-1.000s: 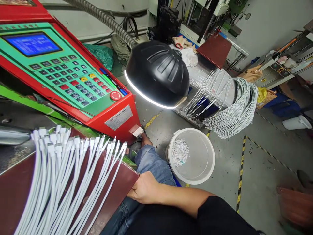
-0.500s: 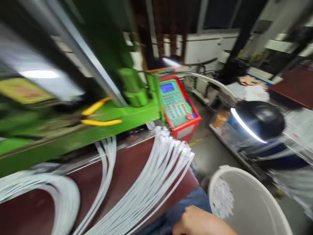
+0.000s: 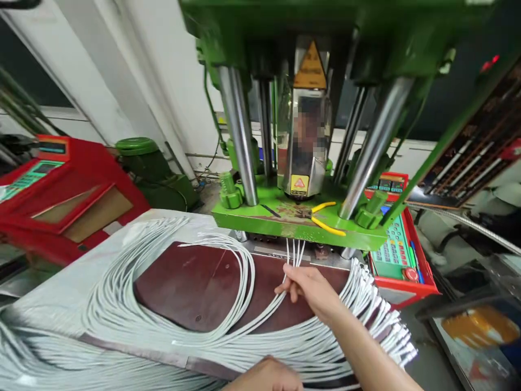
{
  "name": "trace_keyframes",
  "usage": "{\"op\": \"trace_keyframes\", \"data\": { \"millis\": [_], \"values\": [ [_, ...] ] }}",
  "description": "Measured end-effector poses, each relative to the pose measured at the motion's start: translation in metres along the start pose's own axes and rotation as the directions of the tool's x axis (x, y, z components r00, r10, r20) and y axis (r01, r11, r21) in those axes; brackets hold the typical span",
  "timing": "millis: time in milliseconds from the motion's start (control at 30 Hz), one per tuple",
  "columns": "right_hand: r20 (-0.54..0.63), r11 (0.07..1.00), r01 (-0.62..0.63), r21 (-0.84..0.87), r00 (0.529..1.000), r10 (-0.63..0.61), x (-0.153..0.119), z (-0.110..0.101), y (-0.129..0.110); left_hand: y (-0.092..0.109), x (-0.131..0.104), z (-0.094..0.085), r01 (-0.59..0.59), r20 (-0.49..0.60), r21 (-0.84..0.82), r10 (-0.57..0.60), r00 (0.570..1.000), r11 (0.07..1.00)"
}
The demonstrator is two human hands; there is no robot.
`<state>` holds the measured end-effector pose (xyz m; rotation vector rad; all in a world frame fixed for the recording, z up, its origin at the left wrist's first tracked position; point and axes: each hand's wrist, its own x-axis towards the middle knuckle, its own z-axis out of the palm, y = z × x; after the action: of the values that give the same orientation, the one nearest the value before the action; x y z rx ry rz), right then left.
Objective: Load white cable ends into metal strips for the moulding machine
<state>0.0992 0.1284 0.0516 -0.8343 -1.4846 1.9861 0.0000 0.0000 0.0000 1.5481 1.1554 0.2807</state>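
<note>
Several thin white cables run up into the underside of a green press. My right hand is closed around these cables just in front of the press, with thumb and fingers pinched together. My left hand is at the bottom edge, partly cut off. Its fingers look curled, and what they hold, if anything, is hidden. Beneath both hands, a big bundle of white cables curves over the dark red board, with connector ends fanned out at the right.
Yellow-handled pliers lie on the press bed. A red control box with a green keypad stands at the right, and a red machine at the left. More cables lie at the lower left.
The view has swung left from the bin and control box to face the press. My right hand, earlier low by the bin, is now at the cables; my left hand has come into view.
</note>
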Motion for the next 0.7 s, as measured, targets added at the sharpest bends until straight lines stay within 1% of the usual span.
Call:
{"op": "trace_keyframes", "data": {
  "millis": [33,100,167,233,267,300,367,400,433,467,500,533,567,600,633,667,700],
  "values": [
    [0.006,1.0,-0.001,-0.004,1.0,0.001,0.005,0.009,0.005,0.002,0.009,-0.003,-0.024,-0.025,0.009,0.024,0.999,1.0],
    [-0.04,1.0,0.027,0.01,0.999,-0.026,0.011,0.023,0.008,0.008,0.019,-0.009,-0.076,-0.094,0.026,0.079,0.992,0.997],
    [-0.098,0.993,0.084,0.08,0.992,-0.076,0.013,0.033,0.001,0.017,0.019,-0.017,-0.133,-0.185,0.057,0.142,0.972,0.989],
    [-0.095,0.982,0.141,0.127,0.987,-0.13,0.012,0.04,-0.011,0.025,0.013,-0.028,-0.151,-0.285,0.149,0.188,0.94,0.977],
    [-0.065,0.98,0.165,0.111,0.985,-0.158,0.011,0.042,-0.018,0.027,0.009,-0.035,-0.13,-0.349,0.225,0.204,0.915,0.966],
    [-0.012,0.981,0.182,0.061,0.983,-0.182,0.009,0.042,-0.025,0.027,0.005,-0.043,-0.081,-0.413,0.314,0.214,0.885,0.946],
    [0.117,0.972,0.195,-0.131,0.977,-0.18,0.005,0.038,-0.034,0.022,0.0,-0.061,0.048,-0.514,0.467,0.227,0.827,0.883],
    [0.164,0.944,0.196,-0.266,0.974,-0.156,0.003,0.033,-0.036,0.017,-0.002,-0.07,0.099,-0.543,0.508,0.228,0.809,0.856],
    [0.183,0.882,0.197,-0.427,0.975,-0.129,0.002,0.027,-0.036,0.011,-0.003,-0.079,0.134,-0.561,0.52,0.219,0.798,0.843],
    [0.163,0.776,0.191,-0.602,0.98,-0.115,0.001,0.021,-0.034,0.005,-0.004,-0.087,0.154,-0.574,0.514,0.205,0.793,0.844],
    [0.116,0.621,0.172,-0.765,0.985,-0.13,0.002,0.014,-0.031,-0.001,-0.004,-0.094,0.16,-0.583,0.494,0.19,0.79,0.854],
    [0.067,0.434,0.138,-0.89,0.982,-0.174,0.005,0.008,-0.026,-0.006,-0.004,-0.099,0.163,-0.598,0.468,0.175,0.782,0.869],
    [0.04,0.241,0.096,-0.966,0.973,-0.229,0.009,0.003,-0.021,-0.008,-0.004,-0.102,0.165,-0.612,0.445,0.164,0.774,0.88],
    [0.034,0.076,0.057,-0.995,0.961,-0.273,0.016,-0.001,-0.015,-0.009,-0.004,-0.104,0.163,-0.618,0.431,0.158,0.77,0.888],
    [0.038,-0.04,0.027,-0.999,0.953,-0.302,0.023,-0.004,-0.009,-0.009,-0.004,-0.104,0.156,-0.616,0.426,0.159,0.772,0.891],
    [0.043,-0.109,0.01,-0.994,0.949,-0.312,0.03,-0.006,-0.003,-0.007,-0.005,-0.102,0.145,-0.604,0.429,0.164,0.78,0.892],
    [0.046,-0.142,0.001,-0.99,0.949,-0.311,0.037,-0.007,0.002,-0.004,-0.007,-0.099,0.13,-0.585,0.437,0.172,0.793,0.89]
  ]
}}
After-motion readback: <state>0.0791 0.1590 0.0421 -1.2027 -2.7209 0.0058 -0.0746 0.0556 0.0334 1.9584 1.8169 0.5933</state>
